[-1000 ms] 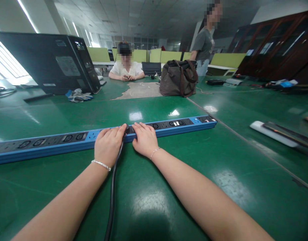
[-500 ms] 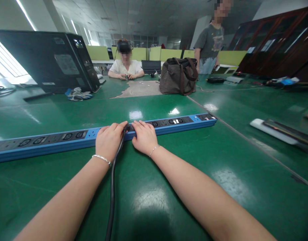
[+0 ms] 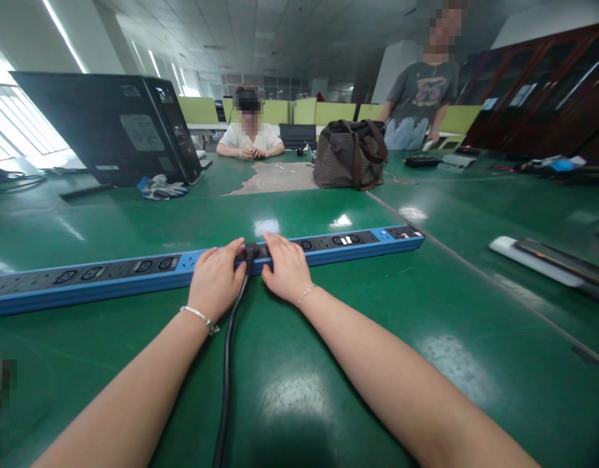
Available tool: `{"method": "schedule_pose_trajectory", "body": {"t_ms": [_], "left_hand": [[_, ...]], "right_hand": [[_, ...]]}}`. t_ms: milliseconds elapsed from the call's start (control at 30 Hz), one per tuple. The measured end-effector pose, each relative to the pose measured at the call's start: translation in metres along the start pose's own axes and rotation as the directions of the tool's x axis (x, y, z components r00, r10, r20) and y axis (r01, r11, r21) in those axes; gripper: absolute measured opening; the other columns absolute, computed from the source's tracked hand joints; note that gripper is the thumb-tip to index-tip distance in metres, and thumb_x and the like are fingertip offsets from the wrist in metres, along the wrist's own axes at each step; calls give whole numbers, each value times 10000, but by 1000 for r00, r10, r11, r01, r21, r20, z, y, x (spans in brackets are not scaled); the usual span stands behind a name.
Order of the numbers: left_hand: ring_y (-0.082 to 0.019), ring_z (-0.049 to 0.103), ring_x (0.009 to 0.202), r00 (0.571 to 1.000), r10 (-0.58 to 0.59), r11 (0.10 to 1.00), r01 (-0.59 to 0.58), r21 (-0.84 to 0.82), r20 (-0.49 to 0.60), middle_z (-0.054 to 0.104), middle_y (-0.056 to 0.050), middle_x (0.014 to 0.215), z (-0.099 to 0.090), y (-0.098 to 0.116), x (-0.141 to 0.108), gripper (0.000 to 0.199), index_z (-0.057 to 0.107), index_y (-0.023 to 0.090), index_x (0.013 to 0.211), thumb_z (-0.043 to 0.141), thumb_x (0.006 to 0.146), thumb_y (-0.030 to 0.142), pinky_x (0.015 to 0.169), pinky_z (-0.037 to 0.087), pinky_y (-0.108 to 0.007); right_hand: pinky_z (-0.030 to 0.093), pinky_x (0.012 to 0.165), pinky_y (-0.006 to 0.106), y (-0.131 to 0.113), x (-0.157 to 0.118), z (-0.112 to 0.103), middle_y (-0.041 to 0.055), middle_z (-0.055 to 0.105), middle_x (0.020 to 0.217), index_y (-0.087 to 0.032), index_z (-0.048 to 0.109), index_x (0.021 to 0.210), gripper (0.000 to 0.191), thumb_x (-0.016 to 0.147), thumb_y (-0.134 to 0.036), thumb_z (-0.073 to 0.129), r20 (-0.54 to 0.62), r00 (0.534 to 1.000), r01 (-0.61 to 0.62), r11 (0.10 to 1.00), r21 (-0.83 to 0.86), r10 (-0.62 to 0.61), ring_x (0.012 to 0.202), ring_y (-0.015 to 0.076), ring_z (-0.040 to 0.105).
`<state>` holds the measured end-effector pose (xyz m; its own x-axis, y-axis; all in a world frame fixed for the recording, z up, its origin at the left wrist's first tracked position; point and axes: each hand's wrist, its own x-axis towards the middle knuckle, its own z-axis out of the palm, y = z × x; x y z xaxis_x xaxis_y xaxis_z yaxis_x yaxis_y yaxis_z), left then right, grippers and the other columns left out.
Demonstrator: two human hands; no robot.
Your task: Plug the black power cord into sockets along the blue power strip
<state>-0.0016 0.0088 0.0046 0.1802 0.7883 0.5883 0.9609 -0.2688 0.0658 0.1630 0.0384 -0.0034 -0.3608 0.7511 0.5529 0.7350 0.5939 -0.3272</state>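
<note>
A long blue power strip (image 3: 153, 281) with black sockets lies across the green table. The black plug (image 3: 251, 251) of a power cord (image 3: 227, 377) sits at the strip's top between my hands, and the cord runs toward me. My left hand (image 3: 214, 279) grips the strip just left of the plug, its fingers over the top and its thumb near the cord. To the right of the plug, my right hand (image 3: 287, 266) also holds the strip, fingers across the top and thumb on the near side. Neither hand covers the plug.
A black computer case (image 3: 119, 130) stands at the back left, with gloves (image 3: 162, 188) beside it. A brown bag (image 3: 349, 156) is at the back centre. One person (image 3: 251, 136) sits opposite; another person (image 3: 421, 97) stands behind the bag. A white-and-black bar (image 3: 538, 260) lies right.
My left hand has drawn slightly away from the plug, which now shows between both hands. My right hand has shifted slightly right. The seated person's hands have come together.
</note>
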Motion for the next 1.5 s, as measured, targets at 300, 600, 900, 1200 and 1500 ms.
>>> {"method": "schedule_pose_trajectory", "body": {"t_ms": [300, 600, 900, 1200, 1500], "left_hand": [[-299, 467, 1244, 996, -57, 994, 50, 96, 69, 542, -149, 1318, 11, -8, 0, 446, 477, 128, 1246, 414, 856, 335, 1051, 272, -498], [-271, 501, 1213, 991, -94, 993, 87, 74, 99, 584, -118, 1275, 11, -6, 2, 395, 537, 174, 1179, 327, 891, 344, 1031, 287, -475], [-280, 521, 1182, 997, -58, 996, 54, 71, 51, 606, -133, 1235, 15, -9, 1, 404, 554, 162, 1166, 345, 883, 360, 1004, 318, -467], [-288, 518, 1181, 997, -46, 997, 42, 65, 63, 594, -136, 1252, 11, -7, 1, 385, 547, 155, 1166, 432, 856, 351, 1002, 322, -476], [-291, 506, 1196, 996, -55, 995, 49, 83, 68, 587, -145, 1260, 11, -6, 1, 397, 537, 124, 1175, 436, 859, 341, 1004, 325, -465]], "right_hand": [[310, 1039, 405, -17, 1, -3, 45, 515, 1369, -174, 508, 1271, 390, 910, -293, 421, 1, 980, 199, 975, -99, -200, 1273, 219, 415], [397, 973, 354, -34, 18, 7, 145, 615, 1221, -89, 610, 1076, 290, 910, -219, 411, 13, 988, 155, 965, -213, -156, 1047, 212, 592], [405, 977, 346, -30, 13, 8, 127, 586, 1271, -107, 587, 1144, 318, 916, -236, 408, 2, 993, 116, 984, -134, -117, 1091, 203, 572], [428, 906, 344, -24, 16, 10, 58, 605, 1241, -185, 483, 1282, 394, 894, -221, 422, 20, 1000, -6, 999, -51, 7, 1058, 208, 559], [413, 855, 341, -28, 19, 16, 81, 632, 1185, -161, 502, 1221, 325, 931, -217, 366, 23, 999, -37, 995, -88, 39, 1012, 206, 580]]}}
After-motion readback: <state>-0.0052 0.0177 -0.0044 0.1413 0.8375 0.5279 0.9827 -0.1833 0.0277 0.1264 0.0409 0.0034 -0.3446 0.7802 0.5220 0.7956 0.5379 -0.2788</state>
